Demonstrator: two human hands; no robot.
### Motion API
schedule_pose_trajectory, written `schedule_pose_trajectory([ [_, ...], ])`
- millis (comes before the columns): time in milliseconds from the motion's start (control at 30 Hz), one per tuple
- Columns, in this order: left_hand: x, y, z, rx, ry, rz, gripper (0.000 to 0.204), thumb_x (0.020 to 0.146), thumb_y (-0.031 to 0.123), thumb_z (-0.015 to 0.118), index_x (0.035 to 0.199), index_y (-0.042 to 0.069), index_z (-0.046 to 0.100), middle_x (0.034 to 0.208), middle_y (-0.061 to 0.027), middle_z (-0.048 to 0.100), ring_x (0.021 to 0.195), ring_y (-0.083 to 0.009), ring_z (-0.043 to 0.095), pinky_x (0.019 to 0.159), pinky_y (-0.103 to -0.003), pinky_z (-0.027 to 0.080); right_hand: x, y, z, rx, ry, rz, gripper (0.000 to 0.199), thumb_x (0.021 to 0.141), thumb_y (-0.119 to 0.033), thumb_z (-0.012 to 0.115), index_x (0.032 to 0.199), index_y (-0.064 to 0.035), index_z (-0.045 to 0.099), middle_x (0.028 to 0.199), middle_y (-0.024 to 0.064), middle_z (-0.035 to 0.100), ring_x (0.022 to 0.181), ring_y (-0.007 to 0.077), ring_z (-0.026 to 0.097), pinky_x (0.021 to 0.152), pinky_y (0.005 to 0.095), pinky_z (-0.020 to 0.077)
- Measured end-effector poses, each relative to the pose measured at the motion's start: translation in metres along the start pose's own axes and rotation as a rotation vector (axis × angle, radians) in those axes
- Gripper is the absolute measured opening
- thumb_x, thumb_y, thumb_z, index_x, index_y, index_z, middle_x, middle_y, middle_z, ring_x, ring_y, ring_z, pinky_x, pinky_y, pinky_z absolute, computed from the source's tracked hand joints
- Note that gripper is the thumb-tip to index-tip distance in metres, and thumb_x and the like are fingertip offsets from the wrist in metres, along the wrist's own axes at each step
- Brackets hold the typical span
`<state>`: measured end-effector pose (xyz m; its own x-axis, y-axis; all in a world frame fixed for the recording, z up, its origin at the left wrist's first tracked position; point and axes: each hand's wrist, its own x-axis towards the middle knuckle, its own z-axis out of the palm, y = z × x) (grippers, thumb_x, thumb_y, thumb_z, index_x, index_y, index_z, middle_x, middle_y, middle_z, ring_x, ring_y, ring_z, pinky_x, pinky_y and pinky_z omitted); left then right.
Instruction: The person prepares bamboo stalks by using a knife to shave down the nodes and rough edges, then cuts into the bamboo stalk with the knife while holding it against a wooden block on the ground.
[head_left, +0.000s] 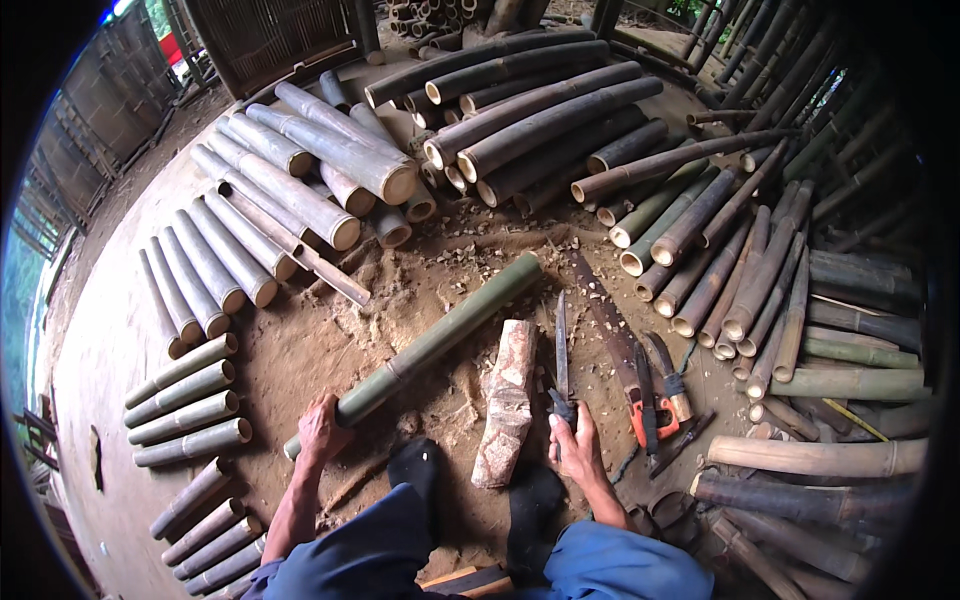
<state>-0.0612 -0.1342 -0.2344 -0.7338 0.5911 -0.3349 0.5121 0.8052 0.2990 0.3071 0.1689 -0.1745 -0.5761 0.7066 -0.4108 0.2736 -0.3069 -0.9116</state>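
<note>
My left hand (322,428) is wrapped around a long green bamboo pole (440,345) near its lower left end. The pole slants up to the right across the dirt floor; whether it touches the ground I cannot tell. In my right hand (575,447) is a long-bladed knife (562,345), gripped by its dark wrapped handle, blade pointing away from me. Between the pole and the knife lies a pale, rough-barked log (503,405), its near end by my dark-shod feet.
To the right of the knife lie an orange-handled saw (655,422) and another wooden-handled tool (680,400). Cut bamboo lengths (205,415) are laid in rows on the left. Larger stacks (560,125) rise at the back, and more bamboo (820,455) fills the right. Wood chips (595,335) litter the dirt.
</note>
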Motion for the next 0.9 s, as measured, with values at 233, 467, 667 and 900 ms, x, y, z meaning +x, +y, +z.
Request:
schedule_pose_trajectory([
  [233, 0.004, 0.122, -0.026, -0.134, -0.211, 0.138, 0.06, 0.069, 0.037, 0.092, 0.11, 0.002, 0.067, 0.104, -0.0205, 0.073, 0.099, -0.038, 0.072, 0.089, -0.05, 0.057, 0.025, 0.016, -0.018, -0.375, 0.074, -0.108, 0.046, 0.106, -0.036, 0.065, 0.132, -0.0011, 0.049, 0.101, 0.0213, 0.067, 0.091, 0.0357, 0.067, 0.077, 0.0475, 0.0535],
  [467, 0.027, 0.169, -0.021, -0.234, -0.379, 0.196, 0.075, 0.075, 0.052, 0.091, 0.119, -0.002, 0.064, 0.107, -0.0238, 0.072, 0.103, -0.0382, 0.071, 0.091, -0.049, 0.055, 0.043, -0.042, 0.017, -0.774, -0.007, -0.222, 0.041, 0.112, -0.04, 0.055, 0.127, -0.0027, 0.052, 0.11, 0.0291, 0.069, 0.089, 0.0474, 0.071, 0.074, 0.0569, 0.0532],
  [667, 0.019, 0.178, -0.029, -0.234, -0.394, 0.185, 0.074, 0.075, 0.053, 0.092, 0.115, -0.004, 0.068, 0.103, -0.0234, 0.074, 0.098, -0.036, 0.073, 0.087, -0.047, 0.057, 0.059, -0.044, 0.036, -1.073, -0.205, -0.679, 0.049, 0.112, -0.041, 0.056, 0.136, 0.0005, 0.05, 0.09, 0.0244, 0.065, 0.071, 0.0413, 0.07, 0.059, 0.0521, 0.0595],
  [900, 0.011, 0.197, -0.053, -0.353, -0.468, 0.135, 0.075, 0.074, 0.054, 0.091, 0.113, -0.007, 0.072, 0.098, -0.0251, 0.076, 0.092, -0.0345, 0.076, 0.082, -0.046, 0.059, 0.09, -0.043, 0.033, -0.987, -0.159, -0.528, 0.039, 0.112, -0.041, 0.054, 0.124, -0.0044, 0.051, 0.088, 0.0252, 0.066, 0.069, 0.0429, 0.073, 0.053, 0.053, 0.0596],
])
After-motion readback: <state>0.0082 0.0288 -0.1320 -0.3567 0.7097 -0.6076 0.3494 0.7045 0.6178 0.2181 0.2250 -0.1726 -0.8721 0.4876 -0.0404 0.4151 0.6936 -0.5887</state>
